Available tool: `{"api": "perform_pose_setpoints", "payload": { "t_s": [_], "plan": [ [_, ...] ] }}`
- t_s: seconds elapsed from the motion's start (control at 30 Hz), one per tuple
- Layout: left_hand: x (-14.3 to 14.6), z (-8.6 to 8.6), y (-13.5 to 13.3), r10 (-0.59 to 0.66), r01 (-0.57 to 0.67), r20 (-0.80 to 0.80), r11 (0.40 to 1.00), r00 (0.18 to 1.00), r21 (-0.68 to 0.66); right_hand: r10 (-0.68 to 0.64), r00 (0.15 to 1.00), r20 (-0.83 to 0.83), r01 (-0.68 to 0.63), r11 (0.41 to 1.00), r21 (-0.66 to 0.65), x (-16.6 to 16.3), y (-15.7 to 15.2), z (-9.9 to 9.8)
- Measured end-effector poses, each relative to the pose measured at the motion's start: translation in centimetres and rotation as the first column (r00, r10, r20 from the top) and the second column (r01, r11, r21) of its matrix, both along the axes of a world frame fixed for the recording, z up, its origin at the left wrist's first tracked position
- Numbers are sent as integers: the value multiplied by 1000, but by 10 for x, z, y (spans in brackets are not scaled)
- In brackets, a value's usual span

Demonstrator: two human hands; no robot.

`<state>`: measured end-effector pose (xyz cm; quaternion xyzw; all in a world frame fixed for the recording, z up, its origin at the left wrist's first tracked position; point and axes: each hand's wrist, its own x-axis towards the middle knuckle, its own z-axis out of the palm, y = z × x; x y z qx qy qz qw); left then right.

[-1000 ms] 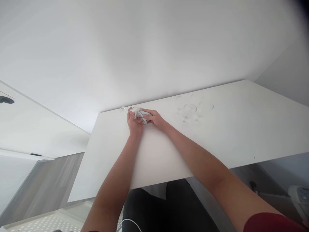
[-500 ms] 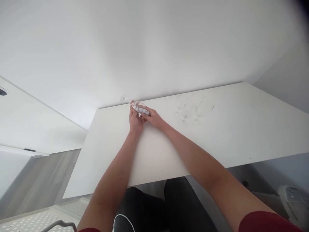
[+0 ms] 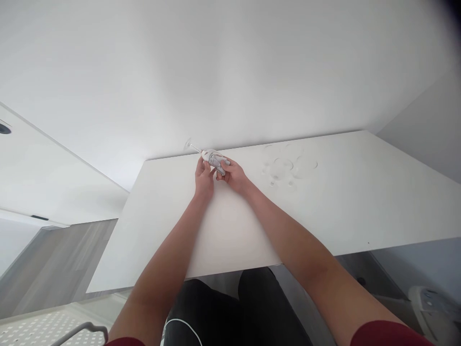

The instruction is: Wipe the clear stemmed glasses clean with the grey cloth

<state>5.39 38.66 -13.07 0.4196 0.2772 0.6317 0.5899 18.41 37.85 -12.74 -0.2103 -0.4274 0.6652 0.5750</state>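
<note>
Over the back of the white table, a clear stemmed glass (image 3: 195, 148) is held tilted, its round foot pointing up and left. My left hand (image 3: 203, 179) is closed around the glass near where stem and bowl meet. A whitish-grey crumpled cloth (image 3: 215, 158) covers much of the bowl. My right hand (image 3: 233, 174) grips the cloth at the rim end, its fingers bent. How far the cloth reaches inside the bowl I cannot tell.
Several clear glasses (image 3: 283, 166) stand together on the white table (image 3: 230, 240), right of my hands. A white wall (image 3: 216, 72) rises behind the table's back edge. A perforated white surface (image 3: 54, 329) lies at lower left, and a white appliance (image 3: 428, 307) at lower right.
The glass has turned slightly in my hands, and more of the cloth now spreads over its bowl. Both hands have shifted a little to the right.
</note>
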Motion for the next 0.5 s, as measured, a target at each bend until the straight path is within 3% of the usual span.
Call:
{"api": "perform_pose_setpoints", "payload": {
  "t_s": [0.13,0.37,0.5],
  "plan": [
    [-1,-1,0,1,-1,1,999,1000,-34,-55,987,154,45,997,63,-4,-2,-1],
    [2,2,-1,-16,14,44,999,999,37,-41,999,25,41,999,-5,1,2,-1],
    [0,0,-1,2,-2,8,999,1000,-39,-59,988,142,54,998,39,-1,0,-2]
  ]
}}
